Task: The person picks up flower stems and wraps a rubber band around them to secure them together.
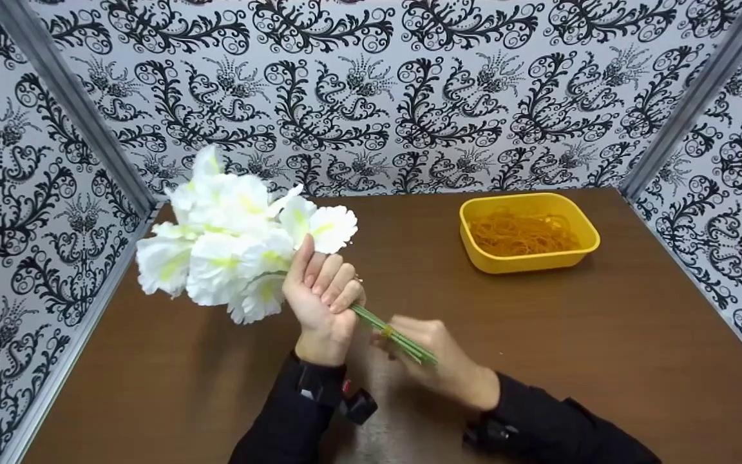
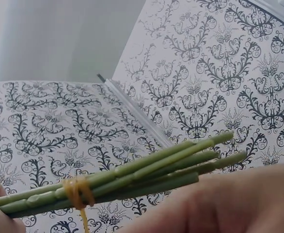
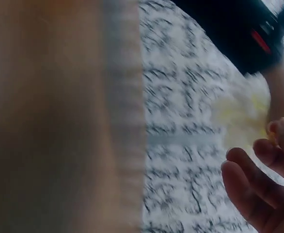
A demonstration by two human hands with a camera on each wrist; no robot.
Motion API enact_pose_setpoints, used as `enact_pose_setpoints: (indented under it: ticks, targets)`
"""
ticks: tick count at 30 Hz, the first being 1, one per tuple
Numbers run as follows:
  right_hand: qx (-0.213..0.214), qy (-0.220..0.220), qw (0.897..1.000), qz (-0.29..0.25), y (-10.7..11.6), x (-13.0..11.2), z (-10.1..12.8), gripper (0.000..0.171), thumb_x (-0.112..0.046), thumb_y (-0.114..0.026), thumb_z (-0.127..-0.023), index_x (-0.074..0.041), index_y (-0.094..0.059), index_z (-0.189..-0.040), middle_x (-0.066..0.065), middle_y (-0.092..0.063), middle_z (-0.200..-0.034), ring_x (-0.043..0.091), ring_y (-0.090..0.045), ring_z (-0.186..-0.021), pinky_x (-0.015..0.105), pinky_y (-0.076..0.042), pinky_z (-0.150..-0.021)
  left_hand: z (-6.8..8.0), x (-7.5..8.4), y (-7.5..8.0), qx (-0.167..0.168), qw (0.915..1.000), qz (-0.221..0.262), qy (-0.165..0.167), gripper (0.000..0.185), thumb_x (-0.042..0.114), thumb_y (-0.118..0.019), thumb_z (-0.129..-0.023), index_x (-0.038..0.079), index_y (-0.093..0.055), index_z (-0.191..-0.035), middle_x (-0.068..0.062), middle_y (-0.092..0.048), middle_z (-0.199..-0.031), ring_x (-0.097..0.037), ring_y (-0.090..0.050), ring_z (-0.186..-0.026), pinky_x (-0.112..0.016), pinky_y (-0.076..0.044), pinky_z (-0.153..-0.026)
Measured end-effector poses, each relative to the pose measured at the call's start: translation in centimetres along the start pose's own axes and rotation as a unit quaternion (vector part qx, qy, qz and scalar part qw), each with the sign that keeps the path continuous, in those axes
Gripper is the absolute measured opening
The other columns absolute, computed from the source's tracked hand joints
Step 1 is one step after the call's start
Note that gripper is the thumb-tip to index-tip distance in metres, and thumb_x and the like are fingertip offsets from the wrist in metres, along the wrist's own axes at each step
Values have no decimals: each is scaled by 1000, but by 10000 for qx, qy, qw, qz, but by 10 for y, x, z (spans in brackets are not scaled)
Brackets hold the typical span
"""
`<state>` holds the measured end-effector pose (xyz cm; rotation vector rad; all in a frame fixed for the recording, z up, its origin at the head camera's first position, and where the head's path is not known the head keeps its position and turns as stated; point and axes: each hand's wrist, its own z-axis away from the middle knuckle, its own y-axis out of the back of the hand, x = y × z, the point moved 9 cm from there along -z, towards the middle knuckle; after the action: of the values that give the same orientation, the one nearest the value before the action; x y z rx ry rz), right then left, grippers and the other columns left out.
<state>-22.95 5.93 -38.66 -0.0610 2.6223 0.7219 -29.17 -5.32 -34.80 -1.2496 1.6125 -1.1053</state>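
Observation:
My left hand grips a bunch of artificial white flowers by its green stems, just below the blooms. The blooms spread to the left, and the cut stem ends point down to the right. An orange rubber band is wrapped round the stems below the left fist, with a strand stretching downward in the left wrist view. My right hand is behind the stem ends, its curled fingers by the band. In the right wrist view its fingertips pinch a bit of orange band.
A yellow plastic tub holding many loose rubber bands stands at the back right of the brown table. Patterned black-and-white panels enclose the back and sides.

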Motion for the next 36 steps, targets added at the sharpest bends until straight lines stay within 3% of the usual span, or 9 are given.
enact_pose_setpoints:
  ticks: [3, 10, 17, 19, 21, 23, 27, 31, 36]
  targets:
    - [13, -483, 9965, -684, -11, -4, 5, 8, 3, -66, -96, -3, -69, -101, 5, -65, -77, 14, -64, -60, 14, -53, -54, 0, 7, 0, 79, 9998, 30, -159, 54, 32, -35, -108, 21, -24, -57, 10, -21, -47, -5, -13, -40, -17, -17, -32]
    - [-171, -1481, 9697, -1937, -27, -17, 11, 20, 13, -55, -98, -4, -64, -102, 11, -59, -72, 17, -61, -50, 25, -54, -43, 2, 29, -4, 294, 9951, -141, -938, 59, 32, -35, -109, 16, -38, -53, 7, -29, -44, -5, -13, -40, -18, -16, -31]
    - [-505, -2244, 9352, -2693, -32, -27, 14, 16, 7, -49, -103, -4, -61, -101, 15, -58, -72, 27, -64, -48, 34, -53, -36, 5, 33, -10, 234, 9849, -1088, -1326, 60, 27, -28, -111, 18, -37, -52, 8, -26, -44, -5, -12, -39, -16, -14, -31]
    - [-589, -2319, 9320, -2723, -27, -29, 13, 16, 5, -50, -104, -4, -62, -101, 14, -59, -73, 28, -65, -49, 33, -53, -36, 7, 34, -14, 140, 9809, -1316, -1428, 60, 26, -27, -111, 18, -37, -52, 8, -26, -44, -5, -12, -39, -16, -13, -31]
    - [-671, -2190, 9409, -2493, -18, -31, 9, 15, 4, -52, -103, -5, -64, -101, 11, -61, -76, 24, -66, -51, 29, -53, -37, 8, 36, -18, 40, 9775, -1452, -1528, 59, 25, -25, -111, 19, -36, -53, 9, -25, -45, -5, -12, -39, -15, -13, -32]
    - [-727, -1912, 9595, -1936, -6, -34, 3, 15, 3, -57, -101, -7, -66, -102, 7, -64, -78, 19, -67, -54, 23, -54, -41, 8, 38, -20, -7, 9760, -1491, -1586, 59, 25, -24, -111, 19, -35, -53, 9, -24, -45, -5, -11, -39, -15, -12, -32]
    - [-686, -1041, 9921, -96, 20, -48, -9, 15, 0, -69, -94, -11, -71, -104, -2, -68, -81, 5, -63, -61, 12, -51, -52, 8, 41, -22, 34, 9709, -1705, -1683, 58, 24, -23, -111, 19, -32, -54, 9, -23, -45, -5, -11, -39, -15, -13, -31]
    - [-559, -459, 9880, 1364, 35, -61, -12, 17, -4, -77, -89, -12, -72, -103, -7, -67, -83, 0, -58, -65, 12, -48, -55, 8, 44, -22, 116, 9650, -1930, -1773, 57, 24, -25, -111, 20, -33, -54, 9, -25, -44, -5, -12, -38, -15, -14, -30]
    - [-394, -298, 9822, 1811, 42, -68, -12, 5, -11, -72, -95, -11, -71, -100, -6, -69, -85, 2, -62, -69, 18, -53, -57, 9, 48, -22, 193, 9600, -2044, -1906, 58, 24, -26, -110, 20, -35, -53, 9, -28, -43, -5, -13, -38, -15, -15, -30]
